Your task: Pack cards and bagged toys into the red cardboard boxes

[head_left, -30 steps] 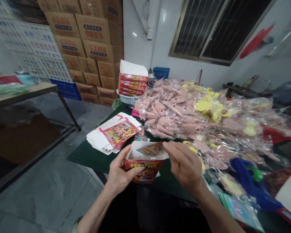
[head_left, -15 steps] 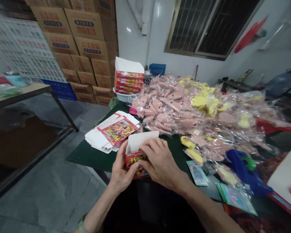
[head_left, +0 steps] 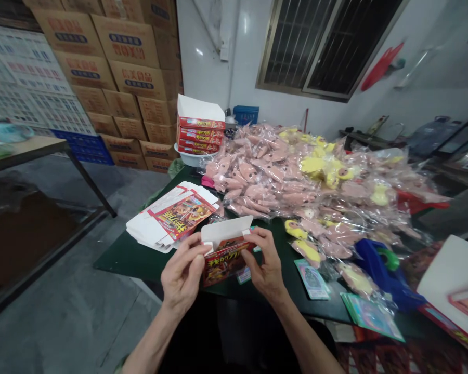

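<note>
While the left hand and right hand grasp a red printed carton by its two ends, fingers curled around it, its white lid flap stands open above a green-topped table. Earlier the right hand lay across the flap; now it has shifted to the carton's end. Flat carton blanks lie just beside.

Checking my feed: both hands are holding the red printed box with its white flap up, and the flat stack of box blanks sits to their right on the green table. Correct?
No: the flat stack of box blanks sits to the left of the hands, not the right, as the head view shows. The left hand and right hand do hold the red printed box above the green table.
</note>
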`<state>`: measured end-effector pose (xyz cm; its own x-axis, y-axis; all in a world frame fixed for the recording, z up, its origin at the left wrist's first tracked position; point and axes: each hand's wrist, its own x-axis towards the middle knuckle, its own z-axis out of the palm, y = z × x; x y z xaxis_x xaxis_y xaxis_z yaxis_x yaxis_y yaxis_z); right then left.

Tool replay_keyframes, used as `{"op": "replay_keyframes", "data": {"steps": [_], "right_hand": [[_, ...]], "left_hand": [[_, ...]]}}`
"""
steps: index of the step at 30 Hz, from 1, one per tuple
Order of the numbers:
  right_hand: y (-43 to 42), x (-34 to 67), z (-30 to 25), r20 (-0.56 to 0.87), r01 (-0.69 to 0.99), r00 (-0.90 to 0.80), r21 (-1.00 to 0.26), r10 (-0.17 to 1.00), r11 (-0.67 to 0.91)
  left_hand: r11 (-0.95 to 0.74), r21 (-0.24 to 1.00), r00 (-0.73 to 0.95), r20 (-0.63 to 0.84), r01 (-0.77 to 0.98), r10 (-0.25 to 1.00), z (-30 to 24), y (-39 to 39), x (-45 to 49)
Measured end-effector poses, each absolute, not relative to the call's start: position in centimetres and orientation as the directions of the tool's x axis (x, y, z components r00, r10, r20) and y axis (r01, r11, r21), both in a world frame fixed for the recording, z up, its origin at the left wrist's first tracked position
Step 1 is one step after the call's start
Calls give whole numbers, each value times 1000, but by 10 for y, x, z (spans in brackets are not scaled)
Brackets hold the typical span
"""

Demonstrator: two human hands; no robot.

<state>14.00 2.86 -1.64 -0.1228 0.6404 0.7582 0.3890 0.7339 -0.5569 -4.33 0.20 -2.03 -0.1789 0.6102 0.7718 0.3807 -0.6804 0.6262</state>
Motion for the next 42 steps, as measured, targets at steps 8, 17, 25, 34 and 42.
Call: {"op": "replay_keyframes", "data": {"steps": [8,17,25,34,42], "right_hand": [[33,147,-2,651,160,-56,-742,757,651],[29,162,9,631,172,-229,-723,741,669],[19,155,23,620,297,-130,-720,773,627],[8,144,31,686,420,-117,-621,718,662],[-1,141,8,821,533,-80,-444,565,721]], "left_hand": [[-508,849,-295,453,-146,841,-12,8,-38],[-518,801,-168,490,-299,855,-3,10,-36],[-495,864,-85,488,-94,868,8,4,-28],[-560,807,-121,547,-187,828,-5,12,-31],[-587,798,-132,573,-136,809,-10,10,-31]]}}
